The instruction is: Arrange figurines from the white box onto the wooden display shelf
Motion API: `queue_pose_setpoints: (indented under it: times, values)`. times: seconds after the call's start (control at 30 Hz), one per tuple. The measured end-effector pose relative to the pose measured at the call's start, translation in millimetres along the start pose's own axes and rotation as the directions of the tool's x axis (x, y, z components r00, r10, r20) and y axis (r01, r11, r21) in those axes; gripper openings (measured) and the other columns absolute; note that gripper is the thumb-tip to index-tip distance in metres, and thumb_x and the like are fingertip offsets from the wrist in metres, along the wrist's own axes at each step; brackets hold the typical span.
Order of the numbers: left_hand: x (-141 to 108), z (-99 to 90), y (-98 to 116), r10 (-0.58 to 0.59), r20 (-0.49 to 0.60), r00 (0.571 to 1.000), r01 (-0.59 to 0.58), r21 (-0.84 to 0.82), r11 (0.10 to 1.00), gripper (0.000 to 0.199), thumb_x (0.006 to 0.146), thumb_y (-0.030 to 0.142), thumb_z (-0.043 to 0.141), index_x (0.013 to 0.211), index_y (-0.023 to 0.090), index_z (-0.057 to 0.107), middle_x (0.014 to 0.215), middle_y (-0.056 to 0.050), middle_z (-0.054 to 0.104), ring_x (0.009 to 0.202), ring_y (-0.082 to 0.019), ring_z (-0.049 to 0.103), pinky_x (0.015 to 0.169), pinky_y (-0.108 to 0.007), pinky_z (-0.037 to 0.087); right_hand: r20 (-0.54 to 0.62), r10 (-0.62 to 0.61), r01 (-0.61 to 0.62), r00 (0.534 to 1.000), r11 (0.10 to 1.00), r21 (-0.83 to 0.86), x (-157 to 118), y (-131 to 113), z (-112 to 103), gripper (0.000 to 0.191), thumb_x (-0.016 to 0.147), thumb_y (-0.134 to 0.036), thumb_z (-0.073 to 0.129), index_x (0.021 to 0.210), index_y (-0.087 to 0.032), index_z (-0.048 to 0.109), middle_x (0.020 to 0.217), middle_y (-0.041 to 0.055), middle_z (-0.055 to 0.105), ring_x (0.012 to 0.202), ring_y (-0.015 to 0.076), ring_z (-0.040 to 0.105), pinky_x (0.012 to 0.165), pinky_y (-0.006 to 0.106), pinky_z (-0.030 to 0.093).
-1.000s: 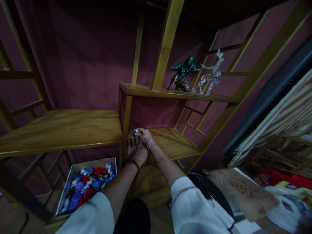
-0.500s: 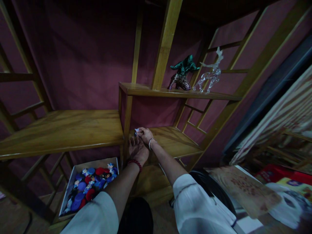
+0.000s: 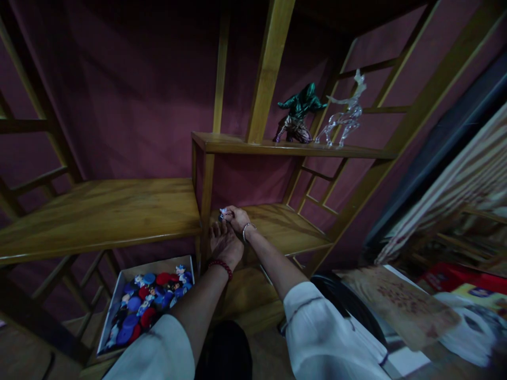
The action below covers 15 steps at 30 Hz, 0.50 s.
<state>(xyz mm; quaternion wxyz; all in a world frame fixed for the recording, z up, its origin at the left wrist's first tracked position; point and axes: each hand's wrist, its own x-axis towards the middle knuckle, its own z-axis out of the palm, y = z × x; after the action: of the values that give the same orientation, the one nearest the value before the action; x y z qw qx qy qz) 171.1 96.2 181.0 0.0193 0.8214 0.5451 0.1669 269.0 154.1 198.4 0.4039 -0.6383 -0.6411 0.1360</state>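
Note:
My right hand (image 3: 237,218) pinches a small white and dark figurine (image 3: 222,212) over the left end of the lower right shelf (image 3: 277,227). Just below and in front of it is my left hand (image 3: 226,245), palm up, fingers spread and slightly curled, with nothing seen in it. The two hands overlap or lie very close. Down to the left, a shallow box (image 3: 114,295) holds several small figurines with blue, red and black parts.
A green hooded figure (image 3: 300,113) and a clear deer figurine (image 3: 344,119) stand on the upper right shelf (image 3: 237,145). A wooden post (image 3: 206,195) rises left of my hands, beside the wide left shelf (image 3: 99,211). Plastic bags (image 3: 467,327) lie at the lower right.
The view has shifted slightly. Both hands keep nearly the same place and pose, and the figurine is still in my right fingertips.

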Motion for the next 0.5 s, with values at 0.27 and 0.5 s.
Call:
queue_pose_setpoints:
  times: [0.27,0.5]
  values:
    - [-3,-6.6,0,0.011,0.026,1.000,-0.011,0.013,1.000,0.051,0.077,0.024,0.035,0.126,0.010,0.039,0.137,-0.012,0.031,0.124,-0.032,0.025,0.101,-0.046,0.017,0.035,0.001,-0.005,0.999,0.995,0.101,7,13,6,0.019,0.068,-0.014,0.059,0.085,-0.020,0.058,0.080,-0.0030,0.064,0.076,0.0097,0.059,0.073,0.022,0.046]
    - [-5,-13.6,3,-0.029,0.037,0.999,0.029,-0.002,1.000,0.050,0.075,0.022,0.036,0.125,0.014,0.040,0.135,-0.009,0.034,0.123,-0.029,0.026,0.101,-0.046,0.017,0.082,-0.013,-0.001,0.997,0.985,0.171,7,11,3,0.019,0.067,-0.010,0.058,0.083,-0.019,0.057,0.079,-0.0030,0.063,0.077,0.0087,0.059,0.075,0.022,0.045]
